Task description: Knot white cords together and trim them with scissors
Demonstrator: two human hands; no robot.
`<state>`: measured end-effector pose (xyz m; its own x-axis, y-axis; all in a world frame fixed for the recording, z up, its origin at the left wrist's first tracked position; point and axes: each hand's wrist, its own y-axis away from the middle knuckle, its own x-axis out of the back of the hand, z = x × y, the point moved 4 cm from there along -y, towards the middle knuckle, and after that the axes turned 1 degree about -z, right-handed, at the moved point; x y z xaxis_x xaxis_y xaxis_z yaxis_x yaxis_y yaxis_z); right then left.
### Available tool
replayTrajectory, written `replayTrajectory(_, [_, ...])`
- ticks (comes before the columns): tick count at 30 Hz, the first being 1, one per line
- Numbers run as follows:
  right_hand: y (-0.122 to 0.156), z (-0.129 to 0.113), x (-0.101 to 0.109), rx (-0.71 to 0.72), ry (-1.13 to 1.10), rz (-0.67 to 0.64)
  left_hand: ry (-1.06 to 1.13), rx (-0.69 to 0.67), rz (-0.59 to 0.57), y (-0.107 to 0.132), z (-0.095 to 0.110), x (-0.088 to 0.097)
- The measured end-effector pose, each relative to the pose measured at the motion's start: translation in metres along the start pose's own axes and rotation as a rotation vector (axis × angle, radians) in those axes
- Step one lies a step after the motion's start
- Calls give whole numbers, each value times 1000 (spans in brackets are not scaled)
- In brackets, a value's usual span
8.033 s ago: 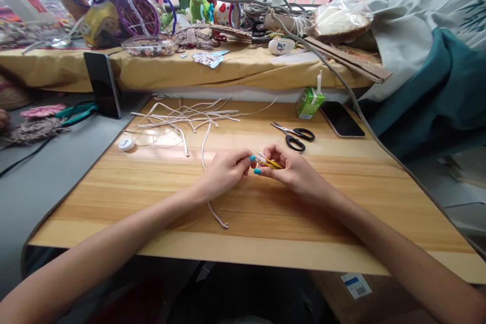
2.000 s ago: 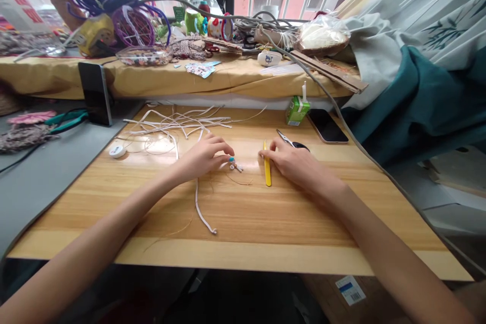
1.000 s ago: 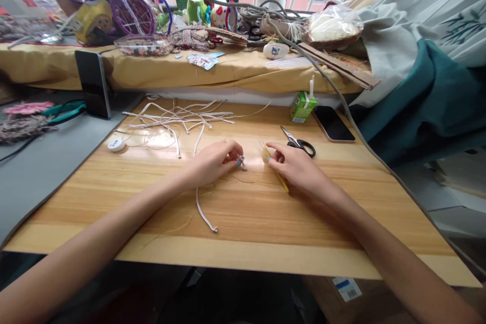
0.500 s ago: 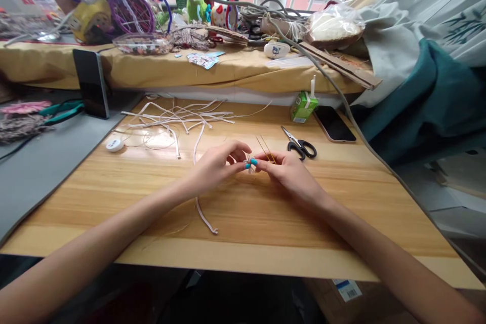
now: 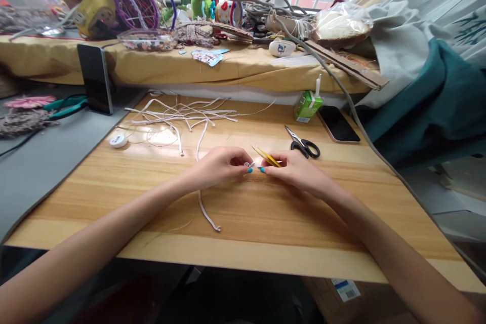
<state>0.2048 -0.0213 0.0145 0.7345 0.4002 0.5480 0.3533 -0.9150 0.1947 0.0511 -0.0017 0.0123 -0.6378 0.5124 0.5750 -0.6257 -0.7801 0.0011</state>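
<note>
My left hand [image 5: 222, 166] pinches a small knotted piece of white cord [image 5: 250, 164] between thumb and fingertips, over the middle of the table. Facing it, my right hand [image 5: 298, 172] is closed around yellow tweezers [image 5: 269, 157], whose tips point up and to the left. The right thumb and finger also pinch at the thin end of the small piece, though fingers partly hide it. A longer white cord [image 5: 205, 214] passes under my left wrist, knotted at its near end. Black-handled scissors [image 5: 304, 144] lie just beyond my right hand.
Several white cords [image 5: 186, 113] lie tangled at the table's back left, near a round white cap [image 5: 118, 140]. A green drink carton [image 5: 308, 106] and a phone [image 5: 339, 124] sit back right. A grey cable [image 5: 364, 131] runs along the right side. Another phone [image 5: 94, 78] stands upright left.
My fingertips have moved slightly apart, with the small piece stretched between them. The tweezers now lean further left and lower in my right hand. The view has shifted slightly.
</note>
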Motion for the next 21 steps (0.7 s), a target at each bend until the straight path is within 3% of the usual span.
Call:
replayTrajectory(5, [0, -5, -8, 79, -37, -9, 69, -4, -25, -1, -4, -1])
replayTrajectory(9, [-2, -4, -14, 56, -13, 38, 76, -10, -37, -1, -4, -3])
replayTrajectory(11, [-2, -2, -14, 33, -19, 3, 64, -9, -41, -1, -4, -2])
replayTrajectory(17, [-1, 2, -6, -44, 69, -46, 31, 35, -51, -1, -5, 5])
replayTrajectory(21, [-2, -1, -3, 39, 51, -19, 30, 63, -50, -2, -8, 8])
